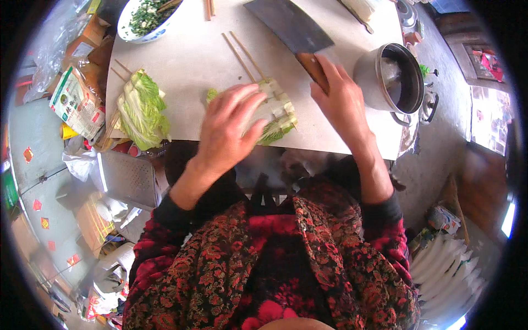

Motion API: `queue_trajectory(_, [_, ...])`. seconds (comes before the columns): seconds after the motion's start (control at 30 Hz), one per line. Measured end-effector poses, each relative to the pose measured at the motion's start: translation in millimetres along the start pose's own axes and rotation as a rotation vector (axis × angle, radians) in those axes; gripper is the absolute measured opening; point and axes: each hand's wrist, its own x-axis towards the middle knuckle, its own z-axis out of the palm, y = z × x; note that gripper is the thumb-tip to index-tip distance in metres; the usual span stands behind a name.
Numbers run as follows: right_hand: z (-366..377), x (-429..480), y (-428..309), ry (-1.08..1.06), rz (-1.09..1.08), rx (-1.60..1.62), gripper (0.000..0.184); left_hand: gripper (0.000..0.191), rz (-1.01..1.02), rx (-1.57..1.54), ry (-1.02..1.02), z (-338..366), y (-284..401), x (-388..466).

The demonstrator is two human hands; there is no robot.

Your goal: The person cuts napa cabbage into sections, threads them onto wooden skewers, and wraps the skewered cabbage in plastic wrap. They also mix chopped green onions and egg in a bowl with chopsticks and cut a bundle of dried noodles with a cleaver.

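My right hand (340,93) grips the wooden handle of a cleaver (293,29), whose broad dark blade points to the far left over the table. Slightly blurred, my left hand (231,123) is spread, thumb apart, over the left side of a skewered piece of cabbage (280,103). I cannot tell whether its fingers touch the leaf. Two thin wooden skewers (243,57) run through this pale, slit piece and stick out at its far end. A second skewered bundle of cabbage leaves (142,109) lies at the table's left edge.
The white table (185,62) bears a bowl of chopped greens (148,20) at the far left, with chopsticks (209,9) nearby. A steel pot (371,78) stands at the right edge. Left of the table are a printed food pouch (78,103) and a grey perforated tray (128,177).
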Motion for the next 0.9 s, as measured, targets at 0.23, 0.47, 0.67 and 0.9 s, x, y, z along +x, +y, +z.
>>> queue_trajectory(0.23, [-53, -115, -37, -0.080, 0.395, 1.019, 0.078, 0.056, -0.029, 0.022, -0.064, 42, 5, 3])
queue_trajectory(0.47, [-81, -131, -39, -0.488, 0.633, 0.916, 0.074, 0.065, -0.038, 0.042, -0.094, 47, 3, -1])
queue_trajectory(0.67, [-76, -124, -42, -0.609, 0.627, 0.883, 0.066, 0.069, -0.052, 0.033, -0.074, 46, 6, 2])
queue_trajectory(0.9, [-71, -119, -40, -0.642, 0.586, 0.845, 0.063, 0.074, -0.045, 0.075, -0.096, 48, 5, 1])
